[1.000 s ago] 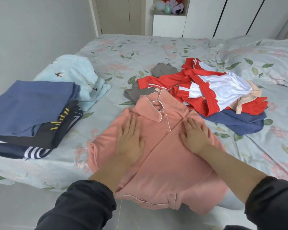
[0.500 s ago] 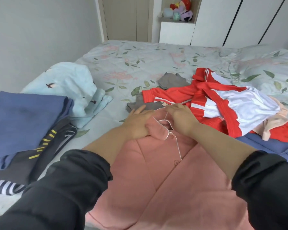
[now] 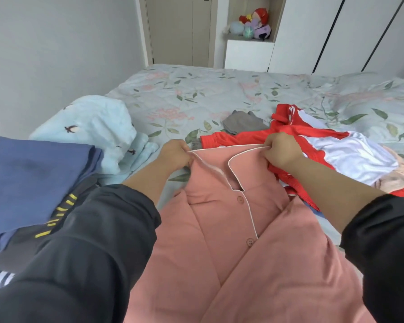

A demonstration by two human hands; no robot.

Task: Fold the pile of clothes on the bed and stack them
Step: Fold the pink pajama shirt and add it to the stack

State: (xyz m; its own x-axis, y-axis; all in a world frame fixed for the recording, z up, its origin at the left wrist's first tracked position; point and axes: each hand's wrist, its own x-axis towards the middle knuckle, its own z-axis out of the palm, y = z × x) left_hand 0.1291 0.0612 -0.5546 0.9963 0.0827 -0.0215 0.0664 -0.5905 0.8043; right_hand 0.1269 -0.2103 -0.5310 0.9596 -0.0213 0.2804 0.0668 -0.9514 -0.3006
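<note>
A pink buttoned pyjama shirt (image 3: 243, 248) with white piping lies front-up on the bed before me. My left hand (image 3: 176, 153) pinches the left end of its collar, and my right hand (image 3: 281, 150) pinches the right end; the collar is stretched between them. Behind my right hand lies an unfolded pile: a red and white jacket (image 3: 336, 148), a grey garment (image 3: 243, 122), a beige piece (image 3: 397, 176). At the left sits a stack of folded clothes (image 3: 33, 183), a blue one on top, a dark one with yellow marks and a striped one below.
A light blue garment with small birds (image 3: 98, 127) lies crumpled behind the stack. The floral bedspread (image 3: 208, 94) stretches to the far wall, where a door, white wardrobes and a shelf with soft toys (image 3: 252, 24) stand. A grey wall borders the bed's left side.
My hands left the shirt's front, went up to the collar, then spread apart, each pinching one end of it. My head has leaned forward over the bed.
</note>
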